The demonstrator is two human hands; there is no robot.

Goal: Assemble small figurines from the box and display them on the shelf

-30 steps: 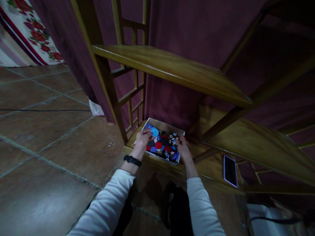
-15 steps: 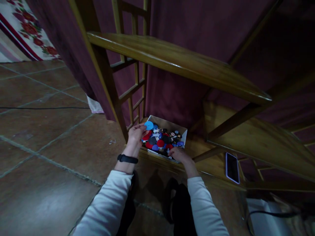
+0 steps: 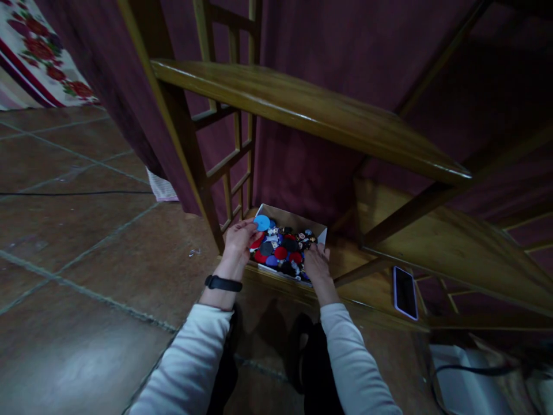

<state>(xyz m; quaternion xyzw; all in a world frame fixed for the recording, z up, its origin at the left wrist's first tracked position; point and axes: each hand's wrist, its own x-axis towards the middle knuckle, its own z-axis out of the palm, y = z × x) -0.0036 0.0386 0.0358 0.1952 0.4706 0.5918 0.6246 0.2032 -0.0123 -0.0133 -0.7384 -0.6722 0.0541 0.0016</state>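
Wooden shelf unit [image 3: 302,109], lowest board bearing an open cardboard box [image 3: 294,218], long axis left to right, heaped with round badges [image 3: 280,252]. Right hand [image 3: 316,265] palm down at the near right edge, grip unclear. Left hand [image 3: 239,242] pinching a blue disc [image 3: 261,222] over the far left corner. Phone [image 3: 405,292] well apart to the right.

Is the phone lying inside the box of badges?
No, the phone lies on the low wooden shelf, to the right of the box and apart from it.
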